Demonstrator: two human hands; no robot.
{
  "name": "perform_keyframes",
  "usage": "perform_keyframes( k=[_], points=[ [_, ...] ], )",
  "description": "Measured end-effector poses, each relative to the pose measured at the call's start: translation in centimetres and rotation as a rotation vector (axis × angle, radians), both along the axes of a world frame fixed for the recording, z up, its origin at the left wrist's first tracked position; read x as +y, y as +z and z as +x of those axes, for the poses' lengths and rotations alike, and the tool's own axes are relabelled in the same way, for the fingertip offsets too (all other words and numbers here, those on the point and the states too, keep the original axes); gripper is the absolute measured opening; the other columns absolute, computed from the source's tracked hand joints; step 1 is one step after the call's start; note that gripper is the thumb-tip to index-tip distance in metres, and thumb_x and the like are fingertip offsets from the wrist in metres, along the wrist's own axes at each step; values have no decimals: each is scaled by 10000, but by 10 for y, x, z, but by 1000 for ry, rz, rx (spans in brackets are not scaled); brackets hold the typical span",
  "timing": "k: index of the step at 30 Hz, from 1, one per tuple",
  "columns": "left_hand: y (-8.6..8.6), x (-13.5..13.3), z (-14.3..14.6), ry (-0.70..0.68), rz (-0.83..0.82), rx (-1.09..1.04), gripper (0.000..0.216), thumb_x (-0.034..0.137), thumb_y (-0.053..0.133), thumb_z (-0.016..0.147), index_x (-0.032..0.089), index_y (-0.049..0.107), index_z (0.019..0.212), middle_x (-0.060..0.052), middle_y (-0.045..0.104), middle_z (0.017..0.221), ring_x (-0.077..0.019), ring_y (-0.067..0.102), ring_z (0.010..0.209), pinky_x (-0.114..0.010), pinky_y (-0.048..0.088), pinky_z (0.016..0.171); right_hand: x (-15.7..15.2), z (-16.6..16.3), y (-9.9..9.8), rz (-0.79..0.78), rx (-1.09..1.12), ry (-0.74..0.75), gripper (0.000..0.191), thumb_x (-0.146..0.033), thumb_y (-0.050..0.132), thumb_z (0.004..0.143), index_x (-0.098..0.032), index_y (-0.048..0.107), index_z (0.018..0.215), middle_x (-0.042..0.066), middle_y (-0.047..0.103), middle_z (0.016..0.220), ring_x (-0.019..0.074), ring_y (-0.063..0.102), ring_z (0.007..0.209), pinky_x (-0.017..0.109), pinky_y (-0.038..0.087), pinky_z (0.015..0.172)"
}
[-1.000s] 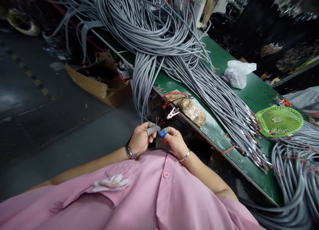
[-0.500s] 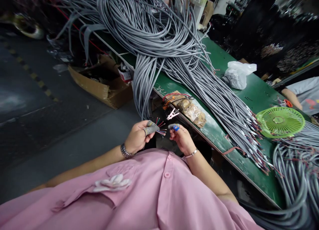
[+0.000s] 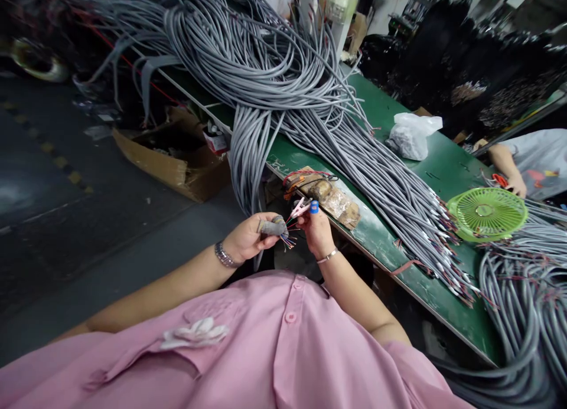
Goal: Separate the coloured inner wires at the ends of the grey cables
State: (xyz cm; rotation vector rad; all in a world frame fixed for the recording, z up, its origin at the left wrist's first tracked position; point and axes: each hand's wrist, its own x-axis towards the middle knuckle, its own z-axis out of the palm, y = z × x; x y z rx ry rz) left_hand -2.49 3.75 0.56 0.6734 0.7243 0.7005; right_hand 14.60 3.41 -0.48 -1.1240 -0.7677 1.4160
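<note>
My left hand [image 3: 259, 235], its fingertips in grey covers, is closed around the end of a grey cable, mostly hidden by the fingers. Thin coloured wires [image 3: 289, 241] fan out of that end towards the right. My right hand [image 3: 317, 232], with a blue band on a raised digit, is closed in a pinch at the tips of the upper wires; the exact grip is partly hidden. Just beyond it, a pale pink clip [image 3: 300, 208] sits by the table edge, seemingly apart from my fingers.
A thick heap of grey cables [image 3: 248, 61] lies across the green table [image 3: 376, 96]. A worn board [image 3: 339, 202] lies at its edge. Farther right are a white plastic bag [image 3: 414, 134], a green fan [image 3: 487, 214] and another person's arm [image 3: 507, 164]. A cardboard box [image 3: 168, 170] stands on the floor.
My right hand has moved in to the wire tips and now pinches there; before, it was apart from them. My left hand keeps its hold. The whole view has shifted slightly.
</note>
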Motion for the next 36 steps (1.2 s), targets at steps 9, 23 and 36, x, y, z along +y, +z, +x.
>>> perform_keyframes(
  k=[9,23,36],
  points=[
    [-10,3,5,-32,-23,-53,97,219,674,641,136,631,666,5,490,397,-40,302,291,-163,178,321,9,-10,0,-92,340,6,470,-644,619,759,-189,652,873,7,605,736,103,539,637,207,473,585],
    [-1,-10,3,39,48,14,163,228,725,628,125,605,668,10,516,441,-41,344,311,-154,186,305,-2,-3,7,-185,461,139,538,-685,438,847,-178,620,840,23,651,773,106,565,615,225,502,579],
    [1,-23,11,184,125,36,149,242,680,746,133,596,689,19,518,448,-44,341,336,-161,203,315,-6,-5,0,59,21,-179,389,-544,614,808,-160,636,747,2,615,685,68,496,548,174,428,506]
  ],
)
